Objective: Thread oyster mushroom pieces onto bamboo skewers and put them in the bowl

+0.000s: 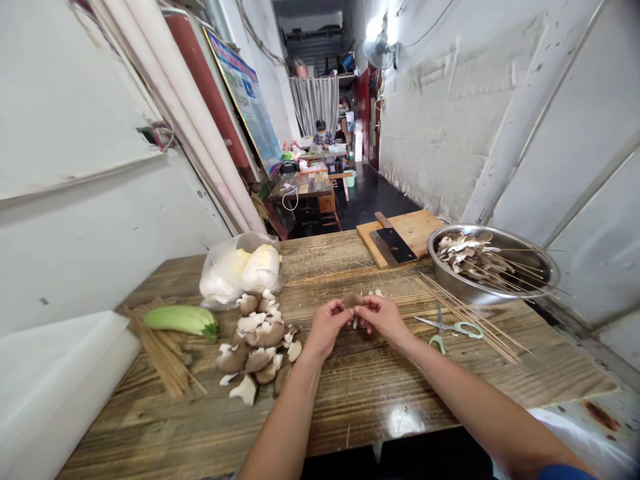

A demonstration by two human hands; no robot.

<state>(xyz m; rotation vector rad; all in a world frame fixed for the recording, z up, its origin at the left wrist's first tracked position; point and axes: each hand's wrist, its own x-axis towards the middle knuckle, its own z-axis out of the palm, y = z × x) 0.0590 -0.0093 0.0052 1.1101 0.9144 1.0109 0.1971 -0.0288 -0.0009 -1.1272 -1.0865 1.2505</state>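
An oyster mushroom (pixel 352 300) with a grey-brown cap is held between the fingertips of both hands, over the middle of the wooden table. My left hand (pixel 327 325) pinches its left side, and my right hand (pixel 384 321) pinches the right side. Small pale mushroom pieces (pixel 376 292) lie just beyond my right hand. Left of my left hand is a heap of loose oyster mushrooms (pixel 263 340). To the right lie open scissors (pixel 453 327) with light green handles, and several bare wooden skewers (pixel 470 320). The fingers partly cover the mushroom's lower part.
A steel basin (pixel 543 267) at the right holds skewered mushrooms. Beside it, a cleaver (pixel 393 243) rests on a cutting board (pixel 420 227). At left are a bag of pale vegetables (pixel 220 277), a green gourd (pixel 180 319), more skewers (pixel 165 357) and a white plastic roll (pixel 65 387).
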